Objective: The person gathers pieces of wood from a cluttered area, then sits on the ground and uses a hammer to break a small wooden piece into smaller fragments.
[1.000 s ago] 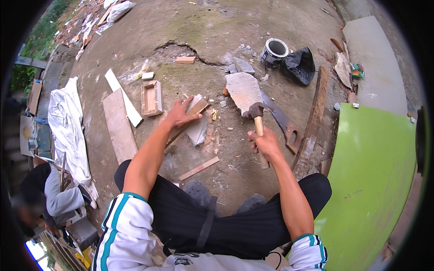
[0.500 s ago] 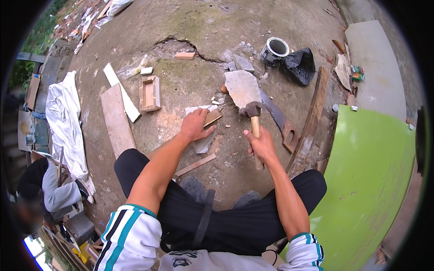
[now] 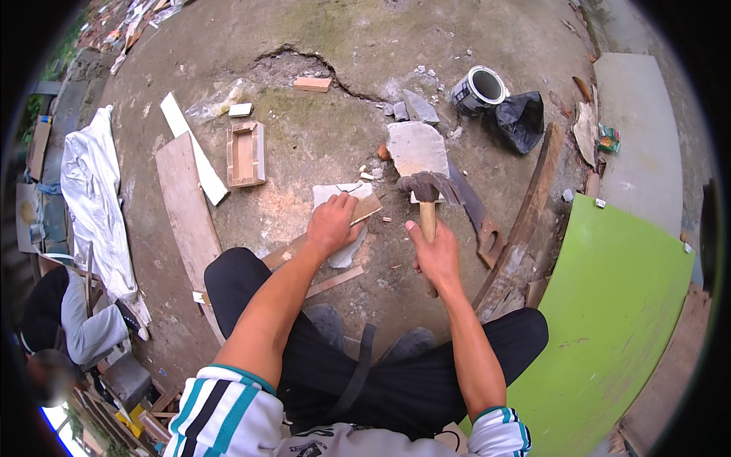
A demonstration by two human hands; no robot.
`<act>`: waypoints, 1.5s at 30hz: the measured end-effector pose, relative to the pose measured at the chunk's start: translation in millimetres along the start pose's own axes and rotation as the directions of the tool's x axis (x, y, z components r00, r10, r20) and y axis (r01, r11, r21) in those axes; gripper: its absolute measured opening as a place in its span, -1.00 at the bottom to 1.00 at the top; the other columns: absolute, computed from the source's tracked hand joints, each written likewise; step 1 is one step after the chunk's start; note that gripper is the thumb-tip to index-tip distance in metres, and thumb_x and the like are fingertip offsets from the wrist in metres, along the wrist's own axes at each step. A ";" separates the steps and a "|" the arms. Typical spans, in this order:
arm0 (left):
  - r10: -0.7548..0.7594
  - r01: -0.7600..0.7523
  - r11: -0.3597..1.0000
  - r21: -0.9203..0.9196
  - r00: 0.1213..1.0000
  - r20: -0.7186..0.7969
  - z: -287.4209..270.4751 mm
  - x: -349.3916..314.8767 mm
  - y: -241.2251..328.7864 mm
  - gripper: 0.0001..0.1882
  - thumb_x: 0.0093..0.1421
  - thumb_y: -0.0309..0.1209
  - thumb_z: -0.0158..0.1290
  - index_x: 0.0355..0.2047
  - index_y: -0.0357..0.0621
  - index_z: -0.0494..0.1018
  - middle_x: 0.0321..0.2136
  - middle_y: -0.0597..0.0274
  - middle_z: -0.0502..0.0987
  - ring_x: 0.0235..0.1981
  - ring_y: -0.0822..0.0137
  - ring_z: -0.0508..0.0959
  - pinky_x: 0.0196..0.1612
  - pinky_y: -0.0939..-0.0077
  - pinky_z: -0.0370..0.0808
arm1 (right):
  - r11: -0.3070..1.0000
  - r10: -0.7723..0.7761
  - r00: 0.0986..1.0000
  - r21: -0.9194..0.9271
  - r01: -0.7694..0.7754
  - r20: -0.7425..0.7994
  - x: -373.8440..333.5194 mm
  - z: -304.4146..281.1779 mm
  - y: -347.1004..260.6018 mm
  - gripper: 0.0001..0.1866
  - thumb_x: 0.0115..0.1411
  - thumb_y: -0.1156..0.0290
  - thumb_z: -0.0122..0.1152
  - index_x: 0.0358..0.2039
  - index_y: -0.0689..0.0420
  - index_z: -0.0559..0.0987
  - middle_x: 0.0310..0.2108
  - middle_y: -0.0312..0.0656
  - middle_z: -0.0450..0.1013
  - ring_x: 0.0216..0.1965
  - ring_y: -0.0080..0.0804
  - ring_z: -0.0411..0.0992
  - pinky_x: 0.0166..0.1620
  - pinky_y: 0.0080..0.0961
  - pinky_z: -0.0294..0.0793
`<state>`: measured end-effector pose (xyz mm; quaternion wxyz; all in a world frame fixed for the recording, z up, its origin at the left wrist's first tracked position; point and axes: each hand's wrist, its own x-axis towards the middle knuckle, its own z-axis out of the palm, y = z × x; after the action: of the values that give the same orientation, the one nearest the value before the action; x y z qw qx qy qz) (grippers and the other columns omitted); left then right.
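My left hand (image 3: 333, 223) is closed over a short wooden board (image 3: 368, 209), whose end sticks out beyond my fingers. Beneath it lies a pale flat slab (image 3: 346, 253) on the concrete ground. My right hand (image 3: 438, 257) grips a hammer (image 3: 428, 222) by its wooden handle, to the right of the board. The hammer's dark head is blurred and hovers near a grey stone slab (image 3: 418, 149). A handsaw (image 3: 476, 212) with a wooden handle lies just right of the hammer. Below my left hand rests a thin wooden strip (image 3: 335, 281).
Ahead to the left sit a small wooden box (image 3: 246, 154), a white strip (image 3: 192, 149) and a wide plank (image 3: 185, 195). A metal can (image 3: 477, 91), black bag (image 3: 518, 122), long timber (image 3: 525, 209) and green panel (image 3: 601, 312) are right. Someone crouches at far left (image 3: 87, 308).
My left fingers have drawn in around the board, where they were more spread before. The hammer head has tilted and blurred with motion. The whole view has shifted slightly.
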<state>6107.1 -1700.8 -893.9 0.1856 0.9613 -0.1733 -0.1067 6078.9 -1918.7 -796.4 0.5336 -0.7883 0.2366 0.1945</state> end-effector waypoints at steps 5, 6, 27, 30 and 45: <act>-0.012 0.006 0.998 0.060 0.995 0.102 0.2 10.9 3.8 -0.52 0.07 -0.19 0.19 -0.11 -0.21 0.36 -0.17 0.06 0.45 -0.11 0.07 0.51 -0.10 0.22 0.54 | 0.991 0.125 0.992 0.056 -0.125 0.012 -4.6 -1.2 19.1 -0.64 0.24 0.19 0.24 -0.38 0.26 0.41 -0.70 -0.19 0.36 -0.78 -0.41 0.40 -0.71 -0.40 0.36; -0.022 0.015 0.998 0.062 0.993 0.120 -0.6 11.8 2.6 -0.52 0.07 -0.19 0.19 -0.11 -0.21 0.35 -0.17 0.05 0.44 -0.10 0.06 0.50 -0.09 0.21 0.53 | 0.990 0.128 0.992 0.052 -0.128 0.013 -7.8 -3.9 20.6 -0.64 0.24 0.20 0.23 -0.39 0.26 0.41 -0.70 -0.19 0.37 -0.78 -0.41 0.41 -0.71 -0.40 0.36; 0.177 -0.226 0.966 0.126 0.932 0.317 2.5 13.9 11.0 -0.48 0.03 -0.14 0.22 -0.11 -0.15 0.34 -0.17 0.11 0.43 -0.05 0.13 0.49 -0.10 0.19 0.52 | 0.981 0.123 0.992 0.152 -0.116 -0.036 -23.8 -32.4 36.9 -0.66 0.25 0.23 0.24 -0.45 0.24 0.39 -0.73 -0.23 0.34 -0.79 -0.42 0.39 -0.72 -0.41 0.33; 0.180 -0.219 0.970 0.102 0.937 0.298 2.2 14.3 7.9 -0.49 0.02 -0.12 0.22 -0.13 -0.13 0.34 -0.18 0.13 0.43 -0.05 0.13 0.49 -0.10 0.19 0.51 | 0.973 0.164 0.986 0.169 -0.156 -0.033 -25.7 -18.5 46.1 -0.66 0.25 0.23 0.24 -0.45 0.23 0.40 -0.73 -0.23 0.34 -0.79 -0.43 0.38 -0.72 -0.41 0.32; 0.167 -0.213 0.973 0.088 0.913 0.372 -3.7 14.7 3.5 -0.44 0.01 -0.11 0.24 -0.06 -0.11 0.36 -0.13 0.16 0.41 -0.01 0.19 0.46 -0.06 0.24 0.48 | 0.994 0.103 0.990 0.057 -0.097 -0.101 -30.4 2.1 38.2 -0.70 0.25 0.23 0.23 -0.38 0.25 0.49 -0.67 -0.10 0.43 -0.75 -0.34 0.41 -0.62 -0.33 0.34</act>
<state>6120.6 -1708.1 -891.2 0.0988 0.9135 -0.3037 -0.2520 6031.9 -1923.8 -808.8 0.5305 -0.7703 0.3083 0.1735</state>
